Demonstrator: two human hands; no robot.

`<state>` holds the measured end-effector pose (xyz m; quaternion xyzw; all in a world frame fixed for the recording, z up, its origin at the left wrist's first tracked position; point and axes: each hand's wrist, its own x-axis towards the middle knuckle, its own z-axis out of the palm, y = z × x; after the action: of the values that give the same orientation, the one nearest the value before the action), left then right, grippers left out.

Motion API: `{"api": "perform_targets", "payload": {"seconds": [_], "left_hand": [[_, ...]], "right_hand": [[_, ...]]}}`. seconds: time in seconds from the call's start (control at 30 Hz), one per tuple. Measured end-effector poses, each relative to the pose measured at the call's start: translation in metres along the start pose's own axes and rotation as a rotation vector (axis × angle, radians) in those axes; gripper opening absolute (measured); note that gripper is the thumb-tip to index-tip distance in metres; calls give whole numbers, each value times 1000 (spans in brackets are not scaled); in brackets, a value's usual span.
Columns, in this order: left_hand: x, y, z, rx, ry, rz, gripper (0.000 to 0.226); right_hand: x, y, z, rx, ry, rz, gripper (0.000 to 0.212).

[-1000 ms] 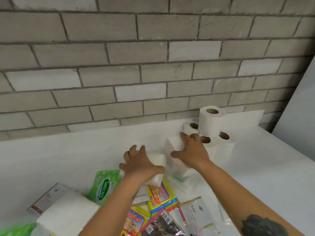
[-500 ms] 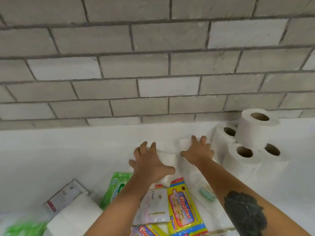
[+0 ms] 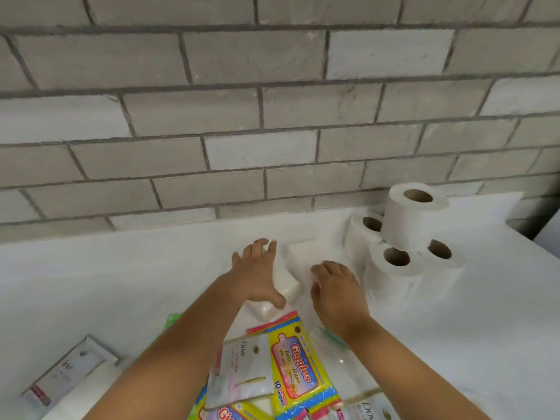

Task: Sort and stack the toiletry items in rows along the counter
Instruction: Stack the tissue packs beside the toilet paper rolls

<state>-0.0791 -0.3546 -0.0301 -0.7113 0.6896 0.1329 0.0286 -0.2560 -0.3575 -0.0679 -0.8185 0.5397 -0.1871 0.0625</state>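
Two white wrapped tissue packs lie side by side on the white counter [image 3: 121, 283] near the brick wall. My left hand [image 3: 257, 271] rests over the left pack [image 3: 283, 286], fingers spread and thumb along its near edge. My right hand [image 3: 333, 286] lies on the near end of the right pack [image 3: 306, 253], fingers bent down onto it. Just right of the packs stand several toilet paper rolls [image 3: 394, 268], one roll [image 3: 412, 216] stacked on top of them.
Near me lie yellow Giggles wipes packs [image 3: 298, 374], white Dove sachets [image 3: 242, 374], a green wipes pack edge [image 3: 171, 319], a grey-white box [image 3: 69, 371] at the left and a clear wrapped item [image 3: 330, 338] under my right forearm. The brick wall [image 3: 272, 116] bounds the counter's far side.
The view has shifted, so the rolls sit farther right. My left hand pushed its pack toward the wall beside the other pack; my right hand drew back to the near end of its pack.
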Motion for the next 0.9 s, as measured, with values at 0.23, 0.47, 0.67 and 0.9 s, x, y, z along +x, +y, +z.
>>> {"api": "perform_targets", "payload": {"seconds": [0.23, 0.47, 0.67, 0.9], "left_hand": [[12, -1, 3, 6, -69, 102, 130], [-20, 12, 27, -38, 118, -166, 106], [-7, 12, 29, -4, 70, -48, 90], [8, 17, 29, -70, 20, -35, 87]], "right_hand": [[-4, 2, 7, -35, 15, 6, 33], [-4, 2, 7, -46, 27, 2, 25], [-4, 1, 1, -74, -47, -32, 35], [1, 5, -1, -83, -84, 5, 39]]}}
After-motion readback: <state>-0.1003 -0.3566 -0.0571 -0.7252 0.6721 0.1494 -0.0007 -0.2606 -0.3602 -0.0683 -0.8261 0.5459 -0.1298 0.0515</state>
